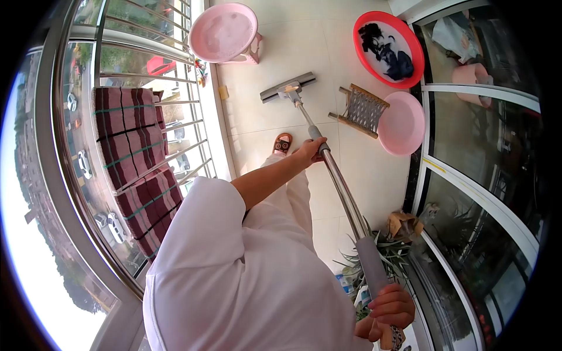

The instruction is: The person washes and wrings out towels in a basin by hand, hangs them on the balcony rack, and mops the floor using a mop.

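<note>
A flat mop with a long metal pole slants across the view from lower right to upper middle. Its wide grey head rests on the tiled floor. My left hand is closed around the pole just below a grey collar. Lower right, my right hand, with a bracelet at the wrist, is wrapped round the grey grip near the pole's upper end. One sandalled foot shows behind the mop head.
A pink basin of sudsy water sits atop a patterned bucket. Dark clothes soak in a red basin. A small stool touches a pink basin. Plants stand beside glass doors; a plaid cloth hangs on the window railing.
</note>
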`<state>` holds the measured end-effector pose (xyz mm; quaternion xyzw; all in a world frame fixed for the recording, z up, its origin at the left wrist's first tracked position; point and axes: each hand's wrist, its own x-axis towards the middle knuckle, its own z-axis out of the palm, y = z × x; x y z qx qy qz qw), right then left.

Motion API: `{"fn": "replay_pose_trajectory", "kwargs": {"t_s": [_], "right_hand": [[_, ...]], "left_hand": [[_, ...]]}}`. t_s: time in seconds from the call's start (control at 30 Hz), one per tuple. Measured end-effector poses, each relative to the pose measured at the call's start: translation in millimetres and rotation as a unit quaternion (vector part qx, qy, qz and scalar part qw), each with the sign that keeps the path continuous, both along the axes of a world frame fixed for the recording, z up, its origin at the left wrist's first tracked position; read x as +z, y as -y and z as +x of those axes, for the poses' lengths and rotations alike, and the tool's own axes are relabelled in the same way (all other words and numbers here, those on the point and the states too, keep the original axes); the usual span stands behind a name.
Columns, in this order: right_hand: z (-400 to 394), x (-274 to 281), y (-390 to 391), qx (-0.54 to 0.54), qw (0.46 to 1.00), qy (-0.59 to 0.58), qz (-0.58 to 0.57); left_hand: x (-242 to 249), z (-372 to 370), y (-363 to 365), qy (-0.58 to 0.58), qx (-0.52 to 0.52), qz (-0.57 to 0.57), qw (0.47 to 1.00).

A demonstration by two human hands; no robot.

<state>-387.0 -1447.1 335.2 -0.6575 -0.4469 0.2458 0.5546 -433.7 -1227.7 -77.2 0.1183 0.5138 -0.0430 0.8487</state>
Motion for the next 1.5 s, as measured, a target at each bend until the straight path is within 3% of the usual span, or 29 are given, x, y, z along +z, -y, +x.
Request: {"fn": "replay_pose_trajectory", "kwargs": {"t_s": [0.13, 0.2, 0.33, 0.43, 0.47, 0.5, 0.57, 0.63, 0.8, 0.9, 0.97, 1.03, 1.13, 1.27, 1.37, 1.5], "right_hand": [[6, 24, 6, -0.009, 0.999, -0.041, -0.007], [0, 34, 0, -0.057, 0.996, -0.046, -0.047], [21, 7, -9, 0.093, 0.989, -0.032, 0.110], [16, -20, -32, 0.085, 0.986, -0.028, 0.139], [13, -27, -44, 0.089, 0.989, -0.046, 0.113], [1, -42, -56, 0.049, 0.989, -0.077, 0.117], [-5, -70, -71, 0.109, 0.986, -0.095, 0.078], [-9, -81, -54, 0.100, 0.984, -0.085, 0.122], [-9, -100, 52, 0.052, 0.989, -0.070, 0.117], [-10, -95, 139, 0.038, 0.991, -0.056, 0.114], [-9, -89, 212, 0.015, 0.993, -0.047, 0.105], [-17, -68, 278, -0.029, 0.996, -0.053, 0.070], [-17, -25, 366, -0.006, 0.999, -0.044, 0.012], [-16, 26, 436, -0.006, 0.998, -0.062, -0.018], [-25, 46, 440, -0.031, 0.998, -0.051, 0.024], [-23, 47, 419, 0.009, 0.996, -0.053, 0.076]], "left_hand": [[5, -10, 16, -0.034, -0.032, -0.089, 0.995], [8, -11, 4, -0.041, -0.029, -0.060, 0.997], [57, -10, -34, -0.075, -0.020, -0.021, 0.997], [23, -19, -74, -0.073, -0.002, 0.056, 0.996], [-18, -26, -91, -0.054, 0.018, 0.043, 0.997], [-20, -31, -106, -0.041, 0.034, 0.039, 0.998], [-54, -40, -125, -0.072, 0.077, 0.039, 0.994], [-70, -39, -118, -0.103, 0.027, 0.050, 0.993], [-88, -33, -24, -0.121, -0.031, 0.086, 0.988], [-61, -27, 70, -0.141, -0.067, 0.091, 0.983], [-68, -26, 147, -0.090, -0.068, 0.061, 0.992], [-47, -27, 224, -0.089, -0.097, 0.045, 0.990], [-15, -30, 331, -0.086, -0.140, 0.006, 0.986], [21, -27, 446, -0.095, -0.196, -0.074, 0.973], [9, -27, 500, -0.055, -0.114, -0.168, 0.978], [17, -27, 487, -0.066, 0.010, -0.162, 0.985]]}}
